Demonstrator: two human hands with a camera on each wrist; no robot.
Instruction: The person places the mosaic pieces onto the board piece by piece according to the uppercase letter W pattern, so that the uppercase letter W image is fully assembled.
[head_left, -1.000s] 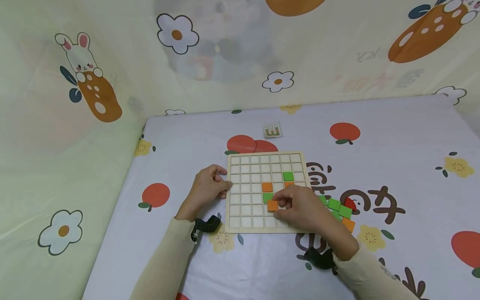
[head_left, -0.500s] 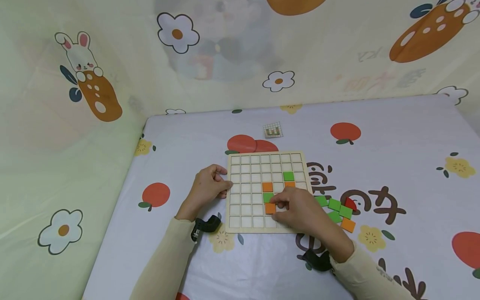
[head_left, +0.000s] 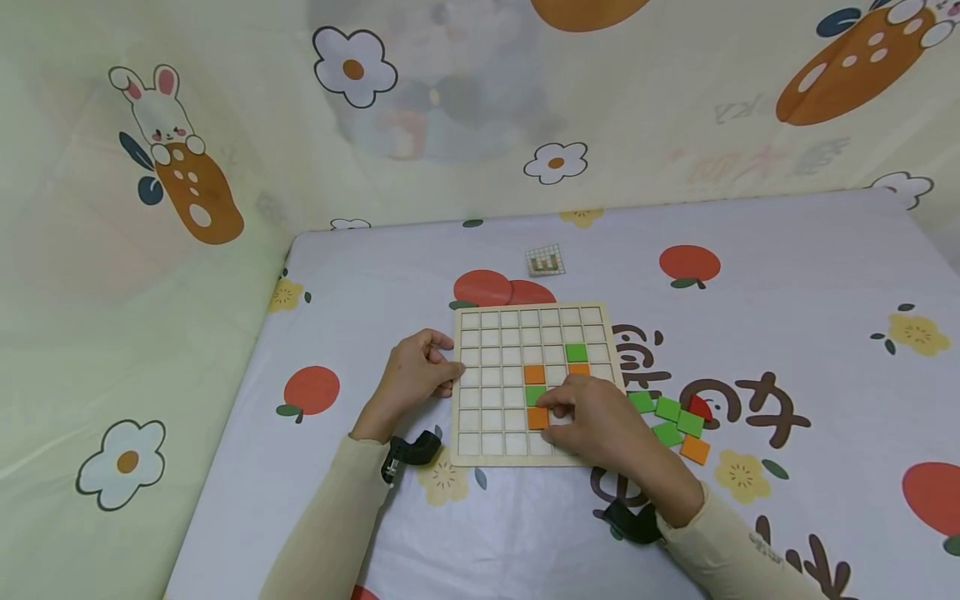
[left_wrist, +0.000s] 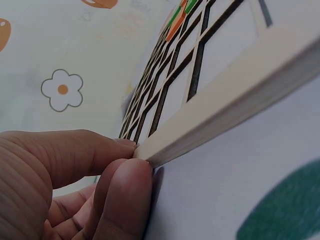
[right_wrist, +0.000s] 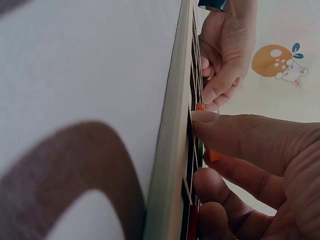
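Orange tile [head_left: 537, 417] sits in a board [head_left: 491, 383] cell mid-bed, R hand [head_left: 596, 417] fingers curled, pressing it. L hand [head_left: 411, 375] pinches board's left edge. Risk: tile seats crooked or pops out if R fingers slip, nudging green tile [head_left: 536, 394].

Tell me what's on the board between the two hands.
In the head view, only bare wooden grid cells lie between the left hand and the right hand.
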